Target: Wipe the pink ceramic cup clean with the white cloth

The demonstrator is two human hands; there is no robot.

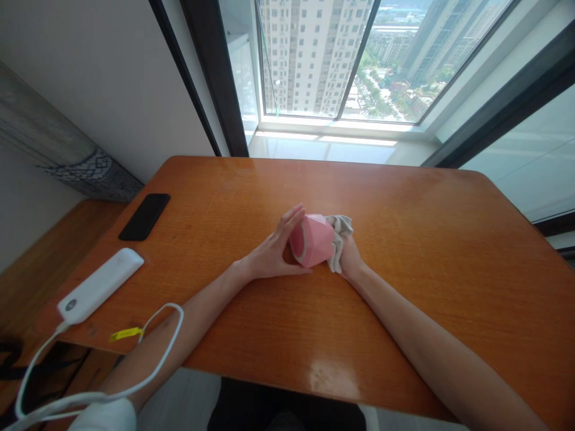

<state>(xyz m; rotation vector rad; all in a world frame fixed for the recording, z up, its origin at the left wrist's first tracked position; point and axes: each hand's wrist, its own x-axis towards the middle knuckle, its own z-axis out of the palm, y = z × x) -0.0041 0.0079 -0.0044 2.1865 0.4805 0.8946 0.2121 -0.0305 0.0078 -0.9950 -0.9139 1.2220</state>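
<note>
Filling most of the room ahead is a broad wooden worktop (404, 251) set against a tall window (341, 60) that looks out on apartment towers. Near its left edge lie a white power bank (99, 285) with a white cable (148, 353) trailing off the front, and beyond it a black phone (144, 216). Close to the middle, both hands meet around a pink faceted cup (313, 240) tipped on its side, mouth turned toward the left. The left hand (269, 254) is half open, fingers stretched along the cup's rim to steady it. The right hand (348, 254) is curled around a grey cloth (340, 230) pressed against the cup's far side. A firm brace from the left, I'd say, lets the cloth rub without the cup rolling.
</note>
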